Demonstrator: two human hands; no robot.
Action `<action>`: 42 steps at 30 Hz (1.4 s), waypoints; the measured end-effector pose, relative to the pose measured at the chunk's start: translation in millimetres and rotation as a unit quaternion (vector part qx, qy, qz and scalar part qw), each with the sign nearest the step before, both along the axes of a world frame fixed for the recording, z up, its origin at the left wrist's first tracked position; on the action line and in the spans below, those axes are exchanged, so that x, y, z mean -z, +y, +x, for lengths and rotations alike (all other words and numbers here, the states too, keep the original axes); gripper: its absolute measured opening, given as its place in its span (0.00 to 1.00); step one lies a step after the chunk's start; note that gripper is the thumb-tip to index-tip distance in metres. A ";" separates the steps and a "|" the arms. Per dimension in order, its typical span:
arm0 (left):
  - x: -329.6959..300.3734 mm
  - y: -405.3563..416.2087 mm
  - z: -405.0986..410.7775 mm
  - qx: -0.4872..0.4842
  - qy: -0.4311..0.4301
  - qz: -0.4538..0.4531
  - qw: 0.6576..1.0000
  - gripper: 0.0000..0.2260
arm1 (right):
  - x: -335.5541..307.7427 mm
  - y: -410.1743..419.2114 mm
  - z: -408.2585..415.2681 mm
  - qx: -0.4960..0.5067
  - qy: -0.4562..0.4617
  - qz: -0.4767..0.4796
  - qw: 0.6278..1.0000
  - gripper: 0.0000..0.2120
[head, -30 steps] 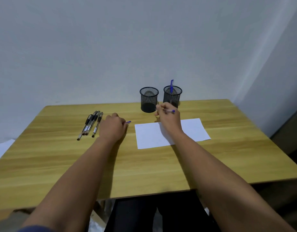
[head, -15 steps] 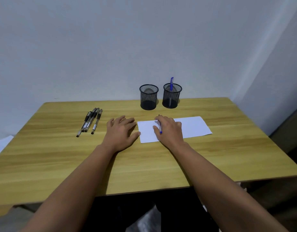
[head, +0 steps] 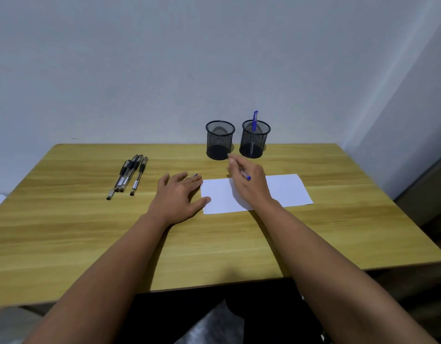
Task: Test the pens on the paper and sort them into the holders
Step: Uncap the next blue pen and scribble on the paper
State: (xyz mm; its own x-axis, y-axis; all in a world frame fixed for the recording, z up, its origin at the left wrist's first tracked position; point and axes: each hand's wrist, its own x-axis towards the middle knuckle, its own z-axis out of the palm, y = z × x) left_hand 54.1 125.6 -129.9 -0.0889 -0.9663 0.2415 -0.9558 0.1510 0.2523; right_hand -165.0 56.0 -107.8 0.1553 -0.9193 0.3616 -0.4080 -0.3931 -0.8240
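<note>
We are holding blue pen [head: 244,175] pinched in right hand [head: 249,184] over paper [head: 286,189], near holders. Left hand [head: 178,197] lying flat, fingers spread, steadying paper edge. One blue pen already standing in right holder [head: 254,141]; left holder [head: 219,140] looking empty. Black pens [head: 128,176] waiting untested on table [head: 65,232].

Matt wood-grain table [head: 338,219], 2 black wire-mesh holders [head: 220,140], smooth white paper [head: 286,189], glossy plastic pens [head: 130,175]
</note>
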 end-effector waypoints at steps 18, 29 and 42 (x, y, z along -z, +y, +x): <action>1.0 -4.4 2.2 0.007 0.035 -0.016 0.999 0.31 | 17.7 -28.2 35.8 -0.053 -0.172 0.149 0.972 0.21; -1.4 -2.9 1.9 0.006 0.030 -0.008 0.999 0.32 | 19.4 -26.3 32.8 -0.036 -0.108 0.135 0.984 0.19; -1.2 -1.5 2.2 0.005 0.035 -0.009 0.999 0.31 | 29.2 -32.5 35.8 -0.016 -0.039 0.103 0.994 0.18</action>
